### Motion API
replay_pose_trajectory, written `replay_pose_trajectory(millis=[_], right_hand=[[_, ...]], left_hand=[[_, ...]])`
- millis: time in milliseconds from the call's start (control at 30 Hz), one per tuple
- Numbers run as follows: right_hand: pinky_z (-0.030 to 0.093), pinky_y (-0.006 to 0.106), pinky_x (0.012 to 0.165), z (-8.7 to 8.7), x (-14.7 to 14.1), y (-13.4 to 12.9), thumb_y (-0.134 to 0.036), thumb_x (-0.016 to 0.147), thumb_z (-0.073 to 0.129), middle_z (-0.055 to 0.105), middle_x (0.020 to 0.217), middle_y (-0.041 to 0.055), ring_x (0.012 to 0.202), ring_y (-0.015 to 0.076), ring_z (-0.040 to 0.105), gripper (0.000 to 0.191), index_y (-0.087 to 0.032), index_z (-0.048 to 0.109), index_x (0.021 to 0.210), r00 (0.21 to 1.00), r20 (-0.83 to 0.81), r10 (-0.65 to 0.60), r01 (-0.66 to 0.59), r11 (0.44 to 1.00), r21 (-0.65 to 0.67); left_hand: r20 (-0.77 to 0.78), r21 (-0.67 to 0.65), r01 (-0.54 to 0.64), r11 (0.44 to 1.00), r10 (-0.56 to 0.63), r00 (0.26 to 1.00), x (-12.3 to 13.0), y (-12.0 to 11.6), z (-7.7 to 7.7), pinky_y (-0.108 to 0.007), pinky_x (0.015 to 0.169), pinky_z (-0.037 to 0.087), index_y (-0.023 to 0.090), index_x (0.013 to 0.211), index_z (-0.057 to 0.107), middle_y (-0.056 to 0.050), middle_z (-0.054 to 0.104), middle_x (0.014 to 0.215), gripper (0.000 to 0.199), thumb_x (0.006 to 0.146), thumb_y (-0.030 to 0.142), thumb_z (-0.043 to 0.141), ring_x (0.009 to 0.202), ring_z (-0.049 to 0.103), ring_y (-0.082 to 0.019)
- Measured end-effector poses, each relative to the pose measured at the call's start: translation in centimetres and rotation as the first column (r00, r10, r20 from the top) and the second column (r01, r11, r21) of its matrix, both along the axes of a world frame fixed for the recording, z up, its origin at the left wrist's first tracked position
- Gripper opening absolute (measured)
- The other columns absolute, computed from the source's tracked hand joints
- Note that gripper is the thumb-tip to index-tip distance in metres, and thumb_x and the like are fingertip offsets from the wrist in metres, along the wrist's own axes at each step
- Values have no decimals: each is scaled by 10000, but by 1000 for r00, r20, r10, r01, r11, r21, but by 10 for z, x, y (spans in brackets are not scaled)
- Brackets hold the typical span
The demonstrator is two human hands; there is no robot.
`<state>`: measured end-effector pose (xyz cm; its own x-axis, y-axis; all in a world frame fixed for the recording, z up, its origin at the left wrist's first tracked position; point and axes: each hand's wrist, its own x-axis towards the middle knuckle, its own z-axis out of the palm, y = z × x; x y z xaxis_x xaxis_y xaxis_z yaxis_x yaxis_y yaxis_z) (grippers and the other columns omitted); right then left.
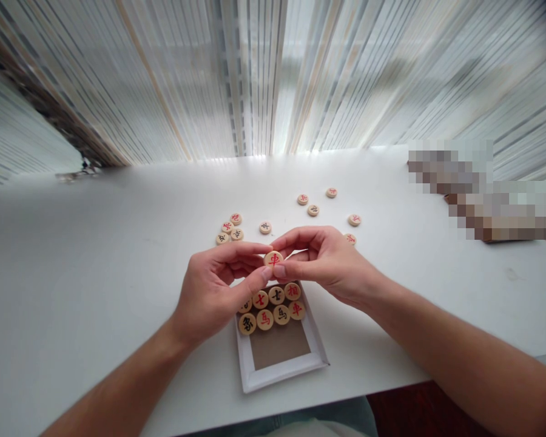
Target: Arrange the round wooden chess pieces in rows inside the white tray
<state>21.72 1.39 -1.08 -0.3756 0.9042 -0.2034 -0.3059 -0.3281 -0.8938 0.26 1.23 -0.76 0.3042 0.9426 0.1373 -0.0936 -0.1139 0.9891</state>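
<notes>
Between the fingertips of both hands is a round wooden Chinese chess piece (273, 260) with a red character, its face turned up toward me. My left hand (221, 282) pinches its left side, and my right hand (321, 261) pinches its right side. Just below sits a shallow white box (284, 377). Its upper part holds rows of similar pieces with red or black characters, among them a black-marked piece (247, 324) and a red-marked piece (296, 310). The lower part shows a bare brown bottom. My hands hide the far edge of the box.
Loose chess pieces lie on the white table (118, 261) beyond my hands: a cluster with a red-marked piece (227, 227), a single black-marked piece (265, 227), and several more toward the right, including one (354, 220). Striped curtains (255, 79) hang behind. Blurred-out objects (495, 212) stand at far right.
</notes>
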Motion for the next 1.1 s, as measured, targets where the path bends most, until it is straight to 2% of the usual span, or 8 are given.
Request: replay_pose_trajectory(millis=[133,433,600,800,933,1100], right_hand=[[690,260,762,0,0,0,-198,690,1054,866,861,52,817,199,852,363,-181,857,995,1000,10,-6,6,1000,12],[698,305,856,0,-1,2,-192,734,1026,873,929,56,911,213,851,317,-189,884,1017,1000,-18,-18,19,995,97],[688,277,832,2,-2,2,-202,721,1032,873,928,58,895,196,843,287,-187,891,970,999,3,-36,36,992,118],[693,305,829,3,-3,1,-214,727,1031,866,901,53,881,205,844,268,-197,889,954,999,-7,-48,49,991,127],[688,291,782,3,-3,1,-215,728,1035,862,868,52,797,172,821,335,-203,888,1029,998,-7,-68,68,991,112],[682,265,744,1,-3,2,-230,757,1025,863,861,45,763,161,824,346,-216,890,1075,999,-25,-46,48,996,77]], left_hand=[[4,-14,3,1000,-3,1000,-1,0,-1,-229,734,721,157,1048,864,-60,878,899,250,814,131,948,787,841,-180],[5,24,-16,1000,16,1000,1,1,-5,-206,755,712,177,1046,851,-51,879,947,190,871,134,912,841,846,-169],[4,37,-21,999,20,1000,0,3,-5,-177,741,699,196,1003,868,-31,870,901,133,883,155,909,802,840,-148],[-14,71,-65,995,66,998,0,1,-3,-167,749,701,223,1008,890,-16,884,933,256,791,115,974,804,847,-148],[-17,67,-103,992,105,994,0,0,-5,-187,777,716,225,1048,894,-23,893,958,279,802,110,961,819,860,-161],[22,33,-114,993,113,993,1,1,-3,-161,730,708,219,1020,902,-23,895,919,304,769,59,961,755,852,-147]])
